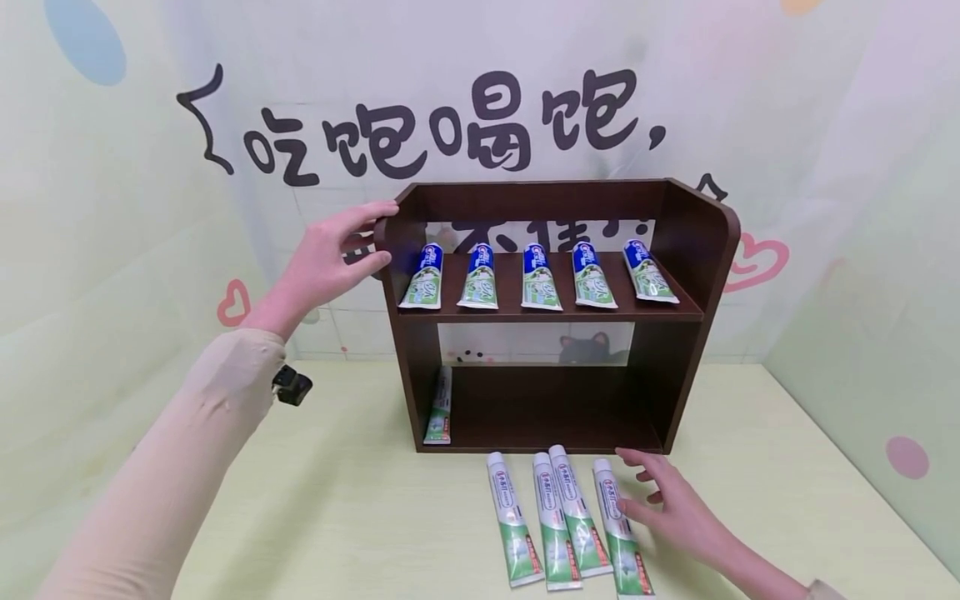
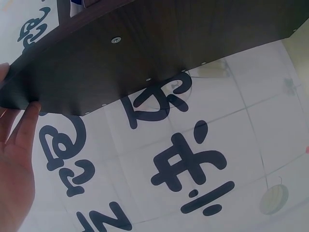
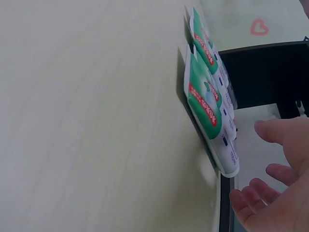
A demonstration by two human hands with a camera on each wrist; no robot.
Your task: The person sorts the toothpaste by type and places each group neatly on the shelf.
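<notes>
My left hand [image 1: 322,258] holds the upper left edge of a dark brown two-tier shelf rack [image 1: 540,200], fingers and thumb on either side of the panel in the left wrist view. Several white-and-green toothpaste tubes lie on the table before the rack, caps toward it. Beside the rightmost toothpaste tube [image 1: 622,537] is my right hand [image 1: 678,512], its fingers loosely bent and spread; the right wrist view shows a gap between hand [image 3: 285,179] and tube. Another such tube [image 1: 441,407] lies at the left of the lower tier.
On the upper tier, several blue-and-green toothpaste tubes [image 1: 542,279] lie in a spaced row, caps to the back. Behind the rack hangs a pale backdrop [image 1: 480,50] with large black lettering. The rack stands on a light table [image 1: 360,500].
</notes>
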